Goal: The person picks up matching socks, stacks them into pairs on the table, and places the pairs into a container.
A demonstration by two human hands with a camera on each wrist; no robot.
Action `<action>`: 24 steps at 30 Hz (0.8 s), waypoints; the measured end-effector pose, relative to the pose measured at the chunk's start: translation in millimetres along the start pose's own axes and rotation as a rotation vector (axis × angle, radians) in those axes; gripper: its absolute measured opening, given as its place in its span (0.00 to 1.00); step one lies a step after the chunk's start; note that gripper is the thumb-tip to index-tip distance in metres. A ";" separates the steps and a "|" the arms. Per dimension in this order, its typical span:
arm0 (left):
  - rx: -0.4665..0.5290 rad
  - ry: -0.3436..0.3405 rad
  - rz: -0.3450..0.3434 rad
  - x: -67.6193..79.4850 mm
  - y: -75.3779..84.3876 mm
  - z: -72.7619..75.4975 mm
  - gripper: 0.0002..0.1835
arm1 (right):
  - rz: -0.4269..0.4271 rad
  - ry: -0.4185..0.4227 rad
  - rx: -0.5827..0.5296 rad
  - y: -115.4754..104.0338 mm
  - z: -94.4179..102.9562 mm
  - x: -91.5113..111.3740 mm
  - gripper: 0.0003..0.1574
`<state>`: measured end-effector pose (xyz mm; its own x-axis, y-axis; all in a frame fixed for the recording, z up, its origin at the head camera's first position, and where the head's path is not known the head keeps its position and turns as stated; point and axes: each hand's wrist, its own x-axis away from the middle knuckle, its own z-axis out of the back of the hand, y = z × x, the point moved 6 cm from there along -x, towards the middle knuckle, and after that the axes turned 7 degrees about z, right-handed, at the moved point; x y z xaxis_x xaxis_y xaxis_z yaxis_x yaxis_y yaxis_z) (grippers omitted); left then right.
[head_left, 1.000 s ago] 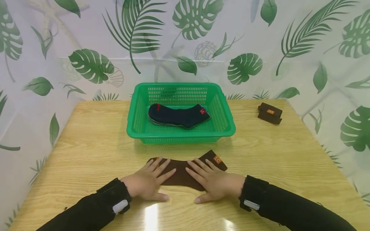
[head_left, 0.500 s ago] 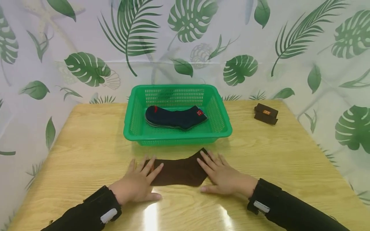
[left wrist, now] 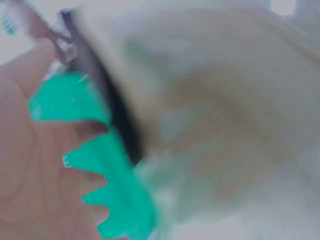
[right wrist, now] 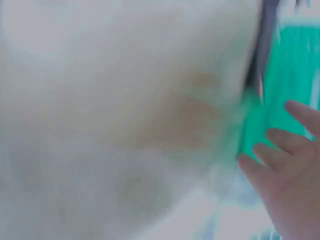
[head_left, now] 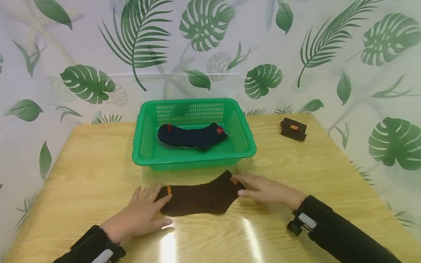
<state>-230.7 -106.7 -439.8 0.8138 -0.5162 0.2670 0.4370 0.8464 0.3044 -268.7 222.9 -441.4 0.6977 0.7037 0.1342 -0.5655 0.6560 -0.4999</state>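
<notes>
A dark brown ankle sock (head_left: 200, 199) lies flat on the wooden table, an orange stripe at its toe and an orange label on its cuff. At the toe end is my left hand (head_left: 141, 210), its fingers extended and fingertips at the sock's edge. My right hand (head_left: 266, 188) reaches over the cuff, partly covering the label, with the thumb beside the cuff's lower edge. In the left wrist view the sock (left wrist: 112, 95) is a dark strip beyond the spread fingers (left wrist: 85, 131). The right wrist view shows fairly straight fingers (right wrist: 272, 156) below the sock (right wrist: 261, 45); much is blurred.
Behind the sock stands a green plastic basket (head_left: 194, 162) with navy socks (head_left: 192, 137) inside, red-marked at toe and cuff. A folded brown bundle (head_left: 293, 129) with an orange label sits at the back right. A leaf-printed cloth (head_left: 210, 44) backs the table.
From lying over the sock's middle, my hands have slid apart, left toward the toe and right toward the cuff. More of the sock shows between them. The head view has shifted slightly.
</notes>
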 end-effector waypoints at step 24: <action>0.058 0.278 0.040 28.3 -19.0 16.9 0.28 | -0.561 0.203 0.201 198.9 96.7 28.4 0.31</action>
<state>-222.4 -139.7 -422.6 0.9074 -0.4198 0.0217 0.3860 0.8526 0.3523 -403.9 399.8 -454.2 0.9706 0.1850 0.1540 -0.1475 0.9627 -0.2269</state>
